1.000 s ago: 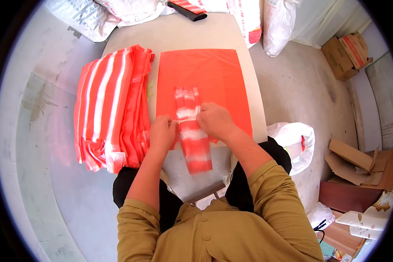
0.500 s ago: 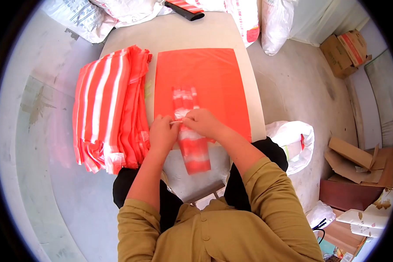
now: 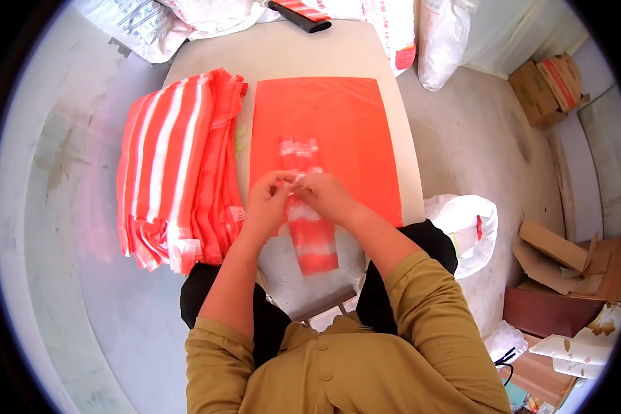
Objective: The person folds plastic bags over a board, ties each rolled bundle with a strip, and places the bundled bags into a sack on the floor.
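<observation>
In the head view, our left hand (image 3: 266,199) and right hand (image 3: 326,196) pinch closed at the striped bundle's (image 3: 311,238) middle; exactly what lies between the fingertips we cannot tell. It lies over the red sheet (image 3: 345,124), its near end beyond the counter's (image 3: 283,52) edge. We'd best keep its folds narrow, pulling evenly.

Cardboard box (image 3: 535,95) upper right; open carton (image 3: 606,268) lower right; tall white bag (image 3: 445,45) on floor (image 3: 479,141).
</observation>
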A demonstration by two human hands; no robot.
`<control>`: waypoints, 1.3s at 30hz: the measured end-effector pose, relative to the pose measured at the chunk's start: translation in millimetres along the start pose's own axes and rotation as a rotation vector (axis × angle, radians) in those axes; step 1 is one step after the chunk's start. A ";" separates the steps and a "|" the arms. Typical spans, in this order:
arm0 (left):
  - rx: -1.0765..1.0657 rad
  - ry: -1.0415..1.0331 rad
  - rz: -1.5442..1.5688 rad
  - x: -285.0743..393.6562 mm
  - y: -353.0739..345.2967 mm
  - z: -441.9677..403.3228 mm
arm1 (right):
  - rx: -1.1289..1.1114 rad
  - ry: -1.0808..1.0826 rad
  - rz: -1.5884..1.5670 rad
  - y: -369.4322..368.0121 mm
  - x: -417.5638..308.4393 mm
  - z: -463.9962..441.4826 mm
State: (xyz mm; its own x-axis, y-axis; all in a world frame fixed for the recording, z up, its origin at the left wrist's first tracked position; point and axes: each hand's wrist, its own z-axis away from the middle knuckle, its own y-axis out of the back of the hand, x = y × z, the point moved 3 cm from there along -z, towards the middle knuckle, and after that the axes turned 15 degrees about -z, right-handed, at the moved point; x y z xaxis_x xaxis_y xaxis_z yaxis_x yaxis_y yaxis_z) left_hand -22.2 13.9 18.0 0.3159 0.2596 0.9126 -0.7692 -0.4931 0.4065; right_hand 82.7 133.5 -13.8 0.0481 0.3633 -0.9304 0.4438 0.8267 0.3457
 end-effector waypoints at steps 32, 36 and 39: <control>0.065 -0.242 -0.555 -1.3 -1.0 -5.8 | 0.168 0.369 0.171 4.8 -19.7 3.8; 0.061 -0.315 -0.613 1.6 -0.5 -2.2 | 0.160 0.346 0.165 7.3 -19.6 3.4; 0.028 -0.193 -0.582 0.1 0.9 -0.6 | 0.155 0.305 0.140 7.2 -18.6 3.4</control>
State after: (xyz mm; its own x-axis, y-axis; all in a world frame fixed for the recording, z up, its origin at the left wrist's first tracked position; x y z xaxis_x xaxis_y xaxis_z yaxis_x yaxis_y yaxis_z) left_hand -23.1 14.0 18.4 0.7765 0.3393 0.5310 -0.4260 -0.3383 0.8391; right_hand 88.0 131.2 5.6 -0.1410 0.5990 -0.7882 0.5835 0.6935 0.4226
